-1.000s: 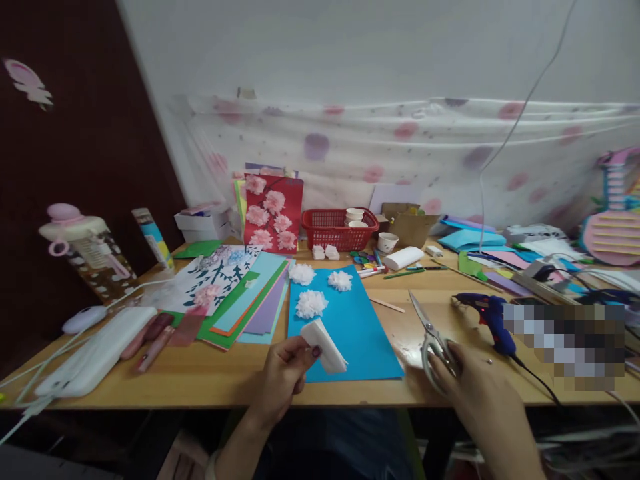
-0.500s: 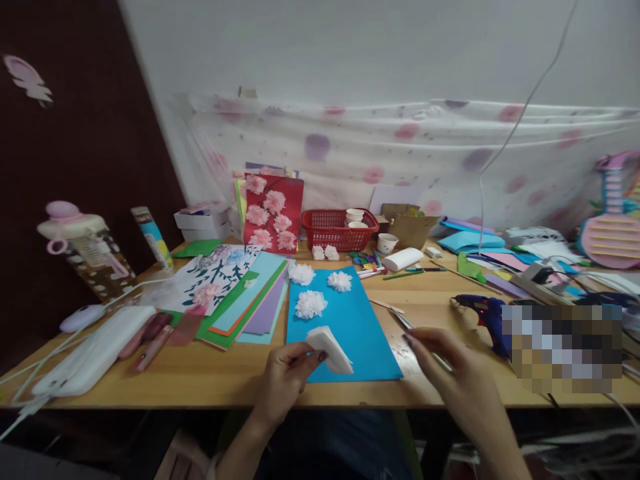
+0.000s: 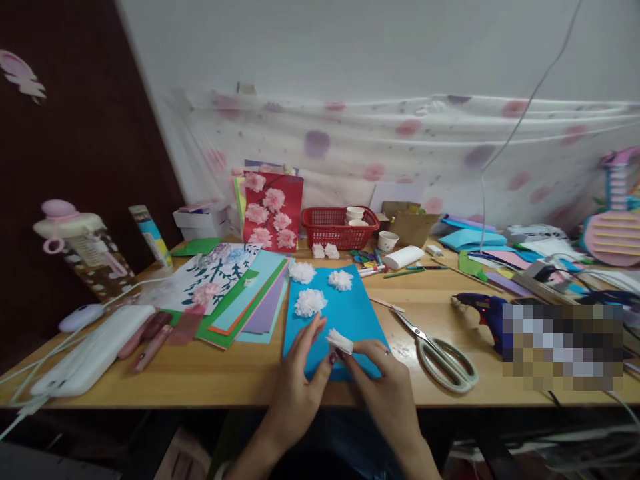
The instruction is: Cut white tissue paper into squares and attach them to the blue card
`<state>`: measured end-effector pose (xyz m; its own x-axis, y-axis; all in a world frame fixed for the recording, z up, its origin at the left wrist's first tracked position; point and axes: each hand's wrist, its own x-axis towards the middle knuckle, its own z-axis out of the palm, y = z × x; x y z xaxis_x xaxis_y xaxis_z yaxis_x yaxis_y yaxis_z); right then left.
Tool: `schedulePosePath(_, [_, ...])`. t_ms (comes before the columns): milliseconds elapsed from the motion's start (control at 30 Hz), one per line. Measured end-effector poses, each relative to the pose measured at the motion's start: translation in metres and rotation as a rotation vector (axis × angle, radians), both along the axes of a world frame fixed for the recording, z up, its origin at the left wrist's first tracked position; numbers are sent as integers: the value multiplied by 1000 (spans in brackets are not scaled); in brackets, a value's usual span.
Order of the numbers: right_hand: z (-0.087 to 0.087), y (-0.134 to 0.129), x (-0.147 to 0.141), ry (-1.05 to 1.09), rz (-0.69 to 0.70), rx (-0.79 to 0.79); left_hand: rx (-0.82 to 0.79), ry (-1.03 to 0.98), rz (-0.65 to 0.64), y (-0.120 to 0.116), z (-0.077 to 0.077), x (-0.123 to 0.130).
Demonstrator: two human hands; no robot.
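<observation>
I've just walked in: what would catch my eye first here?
Probably the bright blue sheet in the middle, with three fluffy white flowers toward its far end and folded white paper pinched in the right hand above its near part. Behind, a red card with pink blossoms stands left of a red basket. Scissors lie right of the sheet.

The right hand (image 3: 387, 380) pinches a small folded piece of white thin paper (image 3: 341, 340) above a blue rectangular paper sheet (image 3: 355, 310). The left hand (image 3: 300, 380) is just beside it, its thumb and fingers spread apart. Three fluffy white paper flowers (image 3: 311, 303) lie on the sheet. To the right, metal scissors with pale greenish handles (image 3: 424, 340) rest on the light wooden tabletop (image 3: 245, 373). Farther back stands a red plastic basket (image 3: 330, 237).
</observation>
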<state>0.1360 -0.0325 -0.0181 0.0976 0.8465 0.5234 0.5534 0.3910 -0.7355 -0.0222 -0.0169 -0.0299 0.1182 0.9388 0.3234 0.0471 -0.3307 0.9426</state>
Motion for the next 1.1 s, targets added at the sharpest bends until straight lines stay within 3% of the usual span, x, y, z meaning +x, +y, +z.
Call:
schedulePosePath(167, [-6, 2, -7, 8, -19, -48, -94, -109, -176, -6, -6, 15])
schedulePosePath(633, [-18, 7, -8, -64, -17, -137, -87, -181, -242, 0, -13, 13])
schedulePosePath(767, [-12, 8, -6, -4, 33, -166, -63, -175, -193, 0, -12, 13])
schedulePosePath(867, [-11, 10, -7, -41, -7, -119, -68, -134, -135, 0, -9, 17])
schedulePosePath(967, [-14, 13, -10, -116, -69, -69, -82, -98, -57, 2, -4, 26])
schedulePosePath(1100, [-22, 14, -13, -154, -45, -39, -61, -102, 38, 7, 1, 35])
